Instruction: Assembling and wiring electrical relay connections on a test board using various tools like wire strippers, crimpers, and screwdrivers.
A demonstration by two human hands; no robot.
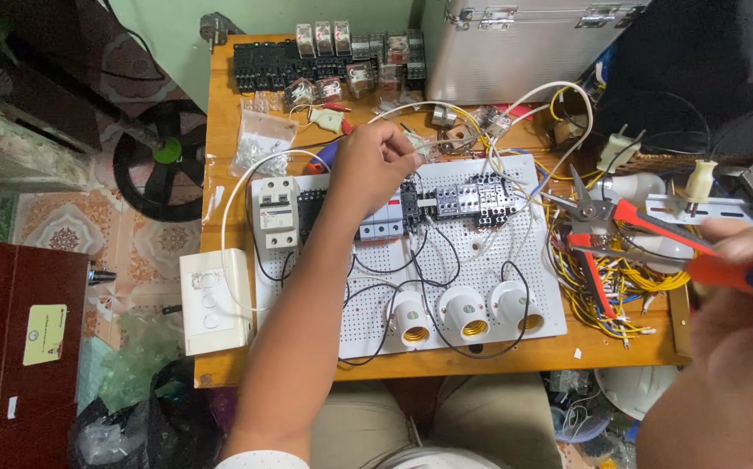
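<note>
Left hand (374,165) over top edge of white perforated wiring board (532,260), fingers pinched narrow on a thin wire end just above the row of grey and black terminal blocks (446,204). Right hand (745,247) at right edge, closed around orange-handled pliers (645,227), jaws pointing toward the board; three white lamp sockets (463,314) sit near the board's lower edge

The bench (220,130) looks like bare wood, a bit scuffed and matt; the perforated board (532,260) is white plastic, smooth and dull; the three lamp sockets (463,313) are glossy white, ceramic or plastic, can't tell, with brassy metal threads inside; the case (515,52) at the back is ribbed silvery metal; the pliers (598,208) have grey steel jaws and shiny red plastic grips.
</note>
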